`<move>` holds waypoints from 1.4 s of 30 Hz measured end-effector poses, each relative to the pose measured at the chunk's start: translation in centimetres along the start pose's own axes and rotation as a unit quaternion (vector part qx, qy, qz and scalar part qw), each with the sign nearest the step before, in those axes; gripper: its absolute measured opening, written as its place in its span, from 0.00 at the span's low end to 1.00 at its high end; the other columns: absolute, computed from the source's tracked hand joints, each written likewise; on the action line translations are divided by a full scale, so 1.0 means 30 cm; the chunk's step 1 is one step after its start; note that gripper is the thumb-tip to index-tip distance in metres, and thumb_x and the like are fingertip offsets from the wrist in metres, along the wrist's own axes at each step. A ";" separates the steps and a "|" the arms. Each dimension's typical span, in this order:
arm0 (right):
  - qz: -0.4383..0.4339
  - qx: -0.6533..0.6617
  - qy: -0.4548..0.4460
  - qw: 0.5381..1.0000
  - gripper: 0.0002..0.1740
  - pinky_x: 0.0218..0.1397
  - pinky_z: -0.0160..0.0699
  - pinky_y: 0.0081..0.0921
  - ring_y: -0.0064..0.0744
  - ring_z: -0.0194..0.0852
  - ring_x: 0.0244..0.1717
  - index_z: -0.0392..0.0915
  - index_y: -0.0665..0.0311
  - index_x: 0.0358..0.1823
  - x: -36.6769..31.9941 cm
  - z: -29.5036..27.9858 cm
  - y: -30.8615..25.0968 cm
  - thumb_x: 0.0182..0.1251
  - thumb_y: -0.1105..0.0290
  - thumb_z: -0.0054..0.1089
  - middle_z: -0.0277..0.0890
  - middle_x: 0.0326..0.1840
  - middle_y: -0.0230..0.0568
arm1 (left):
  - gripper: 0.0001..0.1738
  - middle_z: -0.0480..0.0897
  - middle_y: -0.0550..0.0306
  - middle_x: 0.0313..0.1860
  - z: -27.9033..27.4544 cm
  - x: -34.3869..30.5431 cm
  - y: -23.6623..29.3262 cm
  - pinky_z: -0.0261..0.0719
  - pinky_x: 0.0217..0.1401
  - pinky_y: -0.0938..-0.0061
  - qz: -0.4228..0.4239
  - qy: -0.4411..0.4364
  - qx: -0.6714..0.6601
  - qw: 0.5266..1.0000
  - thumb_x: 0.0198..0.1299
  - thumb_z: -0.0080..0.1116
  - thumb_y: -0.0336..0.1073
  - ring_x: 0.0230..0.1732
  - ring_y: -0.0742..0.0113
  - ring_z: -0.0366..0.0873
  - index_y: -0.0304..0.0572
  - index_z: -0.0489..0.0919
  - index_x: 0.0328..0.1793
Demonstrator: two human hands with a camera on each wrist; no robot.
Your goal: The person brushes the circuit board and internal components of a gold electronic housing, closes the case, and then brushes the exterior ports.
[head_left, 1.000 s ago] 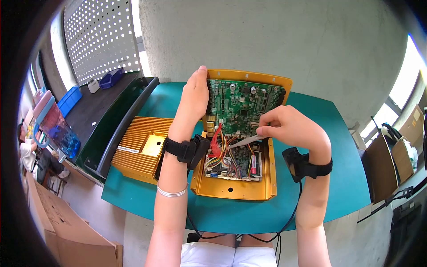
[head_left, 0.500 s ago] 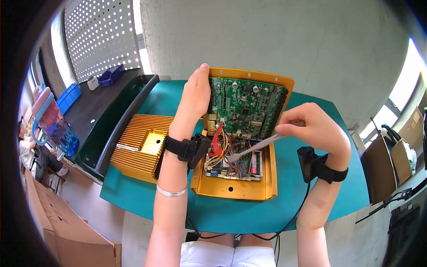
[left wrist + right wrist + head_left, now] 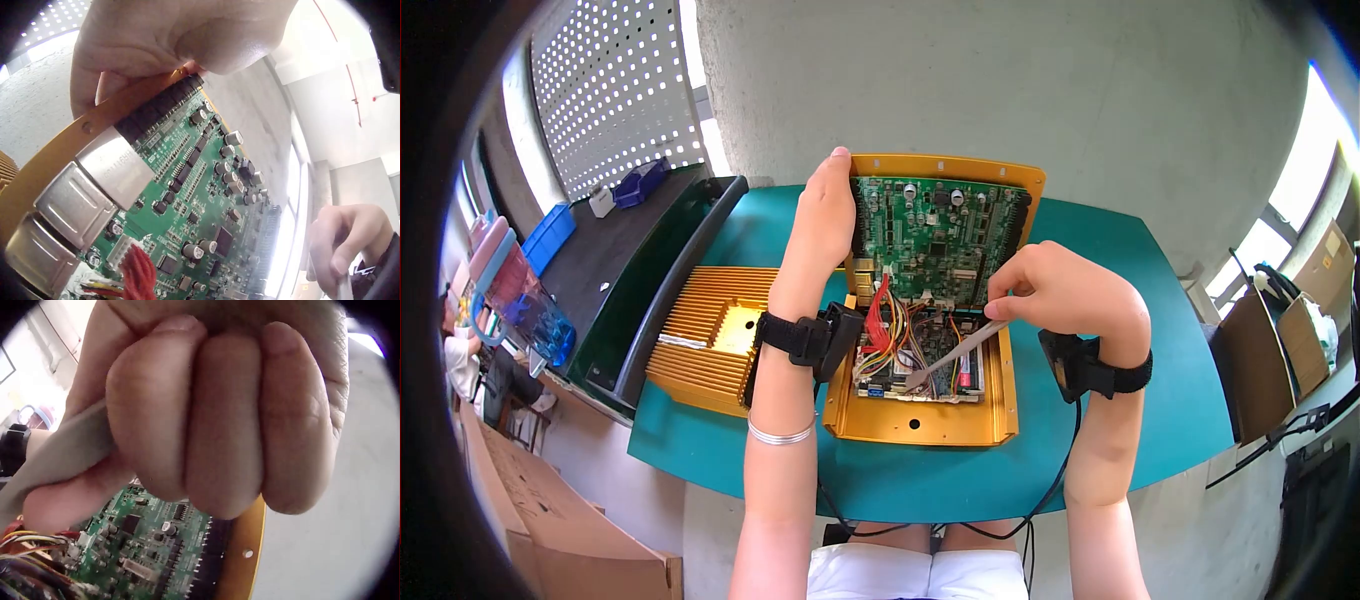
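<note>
A gold metal case stands open on the table, its lower tray (image 3: 920,428) flat and its upper panel (image 3: 940,164) raised, bearing a green circuit board (image 3: 935,240). My left hand (image 3: 822,215) holds the panel's left edge; in the left wrist view, fingers reach behind the gold edge beside metal connector housings (image 3: 75,203). My right hand (image 3: 1072,292) pinches a slim grey tool (image 3: 960,350) with a wider tip. That tip lies over the lower board's front part, right of the coloured wires (image 3: 887,330). Curled fingers hide part of the handle in the right wrist view.
A gold finned heat-sink cover (image 3: 710,335) lies left of the case on the green table (image 3: 1120,440). Farther left stand a dark cart (image 3: 635,240), blue bins (image 3: 550,236) and a drinking bottle (image 3: 520,295). A black cable (image 3: 1068,470) hangs from my right wrist camera.
My right hand moved right and back left with the grey tool. Its tip has shifted from the wires toward the front of the lower board. My left hand keeps its place on the panel.
</note>
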State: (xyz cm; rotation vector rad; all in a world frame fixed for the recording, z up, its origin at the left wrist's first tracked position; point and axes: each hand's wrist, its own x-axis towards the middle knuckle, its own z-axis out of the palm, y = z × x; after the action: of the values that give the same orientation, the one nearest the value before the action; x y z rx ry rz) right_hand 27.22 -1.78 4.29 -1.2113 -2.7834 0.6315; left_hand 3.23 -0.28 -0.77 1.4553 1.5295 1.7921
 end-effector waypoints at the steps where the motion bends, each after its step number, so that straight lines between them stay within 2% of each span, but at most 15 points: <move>1: 0.000 0.000 0.000 1.000 0.10 0.39 0.77 0.36 0.47 0.80 0.35 0.85 0.63 0.37 0.002 0.002 0.000 0.59 0.66 0.61 0.82 0.31 0.49 | 0.31 0.79 0.38 0.52 0.000 -0.003 0.005 0.65 0.65 0.70 0.005 -0.001 -0.004 1.000 0.74 0.36 0.52 0.56 0.57 0.73 0.23 0.71 0.55; 4: -0.010 -0.011 0.005 1.000 0.10 0.39 0.76 0.37 0.47 0.80 0.35 0.85 0.64 0.37 0.011 0.019 0.007 0.59 0.67 0.61 0.82 0.31 0.49 | 0.31 0.78 0.38 0.51 0.003 -0.005 0.007 0.65 0.65 0.69 0.013 0.001 -0.007 1.000 0.74 0.36 0.52 0.55 0.55 0.73 0.23 0.71 0.55; 6: -0.062 0.007 0.018 0.998 0.10 0.32 0.72 0.30 0.39 0.77 0.27 0.84 0.67 0.36 0.019 0.032 0.015 0.60 0.67 0.60 0.80 0.26 0.46 | 0.31 0.78 0.37 0.51 0.001 -0.005 0.005 0.65 0.65 0.69 0.015 0.005 -0.004 1.000 0.74 0.35 0.52 0.55 0.54 0.73 0.23 0.71 0.55; 12: -0.137 -0.014 -0.017 0.990 0.11 0.35 0.75 0.33 0.42 0.80 0.31 0.84 0.67 0.36 0.032 0.072 -0.028 0.62 0.66 0.59 0.81 0.27 0.48 | 0.31 0.78 0.34 0.54 0.002 0.002 -0.014 0.64 0.65 0.68 0.013 -0.006 0.011 1.000 0.74 0.35 0.52 0.58 0.50 0.74 0.23 0.71 0.56; 14: -0.146 -0.024 0.000 0.989 0.11 0.34 0.74 0.32 0.42 0.78 0.28 0.83 0.67 0.35 0.019 0.064 -0.048 0.62 0.66 0.59 0.80 0.26 0.47 | 0.31 0.77 0.31 0.56 0.010 0.007 -0.029 0.64 0.66 0.66 0.050 0.034 0.033 0.998 0.74 0.34 0.52 0.62 0.48 0.73 0.23 0.72 0.57; 16: -0.158 0.063 0.066 0.983 0.13 0.35 0.75 0.35 0.47 0.79 0.31 0.82 0.68 0.34 -0.019 0.026 -0.065 0.61 0.64 0.60 0.81 0.29 0.48 | 0.31 0.76 0.30 0.57 0.007 0.012 -0.024 0.64 0.66 0.65 0.057 0.026 0.012 0.998 0.74 0.35 0.51 0.64 0.45 0.72 0.24 0.72 0.57; 17: -0.128 0.079 0.072 0.986 0.13 0.32 0.72 0.29 0.37 0.75 0.26 0.81 0.69 0.35 -0.048 -0.003 -0.076 0.63 0.64 0.60 0.78 0.24 0.46 | 0.31 0.77 0.31 0.56 0.011 0.006 -0.018 0.65 0.66 0.64 0.051 0.021 0.017 0.998 0.74 0.34 0.51 0.63 0.43 0.72 0.24 0.73 0.57; 18: -0.131 0.070 0.068 0.987 0.13 0.32 0.72 0.29 0.37 0.75 0.26 0.81 0.69 0.35 -0.059 -0.002 -0.064 0.63 0.64 0.60 0.78 0.24 0.46 | 0.31 0.77 0.31 0.55 0.010 0.000 -0.012 0.65 0.65 0.64 0.043 0.016 0.022 0.999 0.74 0.34 0.51 0.61 0.41 0.72 0.25 0.73 0.56; 20: -0.118 0.169 0.177 0.962 0.12 0.28 0.65 0.25 0.27 0.64 0.21 0.79 0.71 0.34 -0.076 0.020 -0.035 0.66 0.67 0.59 0.71 0.19 0.42 | 0.30 0.77 0.30 0.52 0.007 0.002 -0.018 0.68 0.61 0.60 0.045 0.018 0.014 0.999 0.74 0.33 0.51 0.57 0.35 0.72 0.26 0.73 0.54; 21: -0.064 0.155 0.204 0.965 0.13 0.25 0.60 0.24 0.22 0.55 0.21 0.75 0.72 0.31 -0.088 0.021 -0.050 0.68 0.67 0.59 0.67 0.17 0.40 | 0.30 0.77 0.30 0.51 0.008 -0.001 -0.017 0.68 0.59 0.58 0.059 0.016 0.019 0.998 0.74 0.33 0.52 0.55 0.34 0.72 0.27 0.73 0.52; 22: -0.058 0.148 0.200 0.967 0.13 0.25 0.60 0.24 0.22 0.55 0.21 0.75 0.72 0.31 -0.090 0.037 -0.042 0.68 0.67 0.59 0.67 0.17 0.40 | 0.30 0.77 0.29 0.50 0.010 -0.002 -0.019 0.69 0.57 0.56 0.072 0.014 0.023 0.997 0.74 0.32 0.52 0.53 0.32 0.72 0.27 0.73 0.51; 24: -0.047 0.158 0.313 0.935 0.17 0.24 0.57 0.25 0.22 0.52 0.20 0.72 0.72 0.27 -0.073 0.094 0.001 0.68 0.65 0.60 0.66 0.17 0.40 | 0.28 0.76 0.28 0.49 0.018 0.003 -0.035 0.69 0.55 0.53 0.082 0.020 0.027 0.996 0.74 0.32 0.51 0.52 0.30 0.71 0.28 0.73 0.49; 29: -0.012 0.040 0.428 0.903 0.19 0.20 0.60 0.27 0.39 0.60 0.13 0.69 0.69 0.20 -0.098 0.167 -0.016 0.64 0.66 0.64 0.66 0.12 0.44 | 0.27 0.76 0.26 0.47 0.015 -0.001 -0.032 0.69 0.54 0.51 0.126 0.027 0.039 0.991 0.74 0.32 0.50 0.52 0.28 0.70 0.28 0.72 0.47; 36: 0.041 0.053 0.459 0.886 0.18 0.21 0.61 0.27 0.39 0.58 0.14 0.70 0.69 0.21 -0.164 0.183 -0.117 0.64 0.66 0.63 0.65 0.13 0.45 | 0.29 0.77 0.25 0.44 0.008 -0.009 -0.007 0.69 0.52 0.48 0.072 0.024 0.041 0.996 0.74 0.32 0.52 0.49 0.25 0.71 0.29 0.72 0.48; 42: 0.036 0.066 0.559 0.826 0.14 0.23 0.58 0.28 0.34 0.52 0.16 0.70 0.68 0.25 -0.116 0.248 -0.058 0.66 0.68 0.60 0.62 0.14 0.41 | 0.29 0.77 0.23 0.43 0.003 -0.011 0.000 0.69 0.53 0.47 0.038 0.005 0.046 0.998 0.75 0.32 0.53 0.50 0.24 0.71 0.30 0.72 0.48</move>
State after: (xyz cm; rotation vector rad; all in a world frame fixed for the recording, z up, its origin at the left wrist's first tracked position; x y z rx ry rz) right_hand 26.97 -7.93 -1.43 -1.1118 -1.6710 0.0232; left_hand 3.45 -0.49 -0.92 1.5704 1.6002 1.7953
